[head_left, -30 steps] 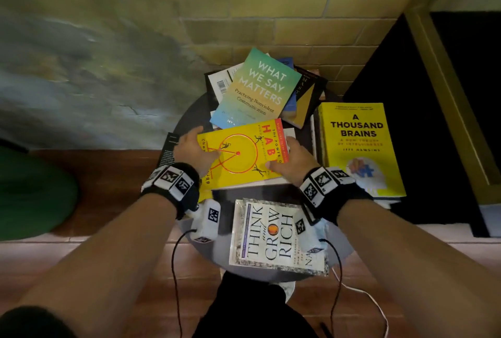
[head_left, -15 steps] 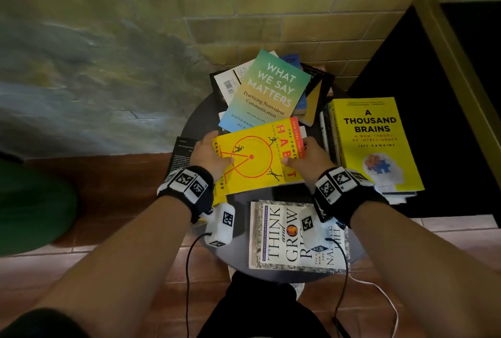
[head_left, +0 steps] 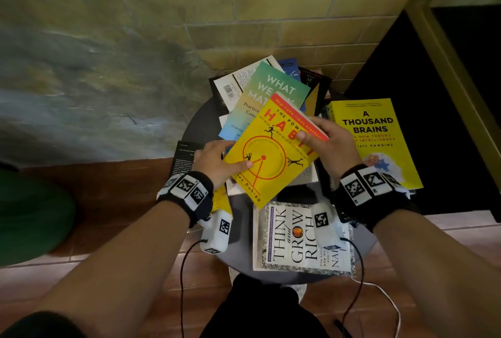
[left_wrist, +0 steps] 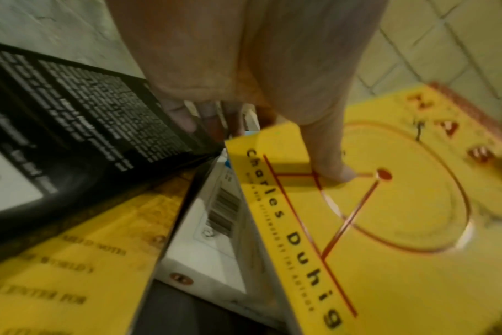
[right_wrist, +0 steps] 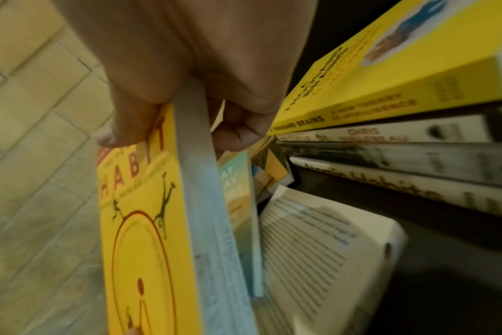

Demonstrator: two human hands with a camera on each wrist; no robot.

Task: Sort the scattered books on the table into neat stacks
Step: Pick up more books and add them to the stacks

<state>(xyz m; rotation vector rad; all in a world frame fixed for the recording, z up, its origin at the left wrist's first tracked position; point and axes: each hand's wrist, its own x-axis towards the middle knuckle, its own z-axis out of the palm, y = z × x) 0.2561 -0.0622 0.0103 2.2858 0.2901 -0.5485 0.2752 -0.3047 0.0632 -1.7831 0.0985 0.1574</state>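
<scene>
Both hands hold the yellow "Habit" book (head_left: pixel 273 147) lifted and tilted above the small round dark table (head_left: pixel 200 123). My left hand (head_left: pixel 217 161) grips its left edge, thumb on the cover (left_wrist: pixel 333 172), fingers underneath. My right hand (head_left: pixel 325 142) pinches the right page edge (right_wrist: pixel 192 127), thumb on the cover. Beneath lie the teal "What We Say Matters" book (head_left: pixel 271 93) and a white book (right_wrist: pixel 315 238). "Think and Grow Rich" (head_left: pixel 292 237) lies at the near edge. At the right, "A Thousand Brains" (head_left: pixel 376 134) tops a stack (right_wrist: pixel 401 145).
A black book (head_left: pixel 184 158) juts off the table's left side, and another yellow book (left_wrist: pixel 72 260) lies under my left wrist. More books (head_left: pixel 311 80) are piled at the back against the brick wall. Cables (head_left: pixel 184 270) hang from my wrists. A green object (head_left: pixel 32 215) sits at the left.
The yellow book has come up off the pile and turned clockwise, its top now tilted toward the back. Both hands rose with it, the right now gripping the page edge.
</scene>
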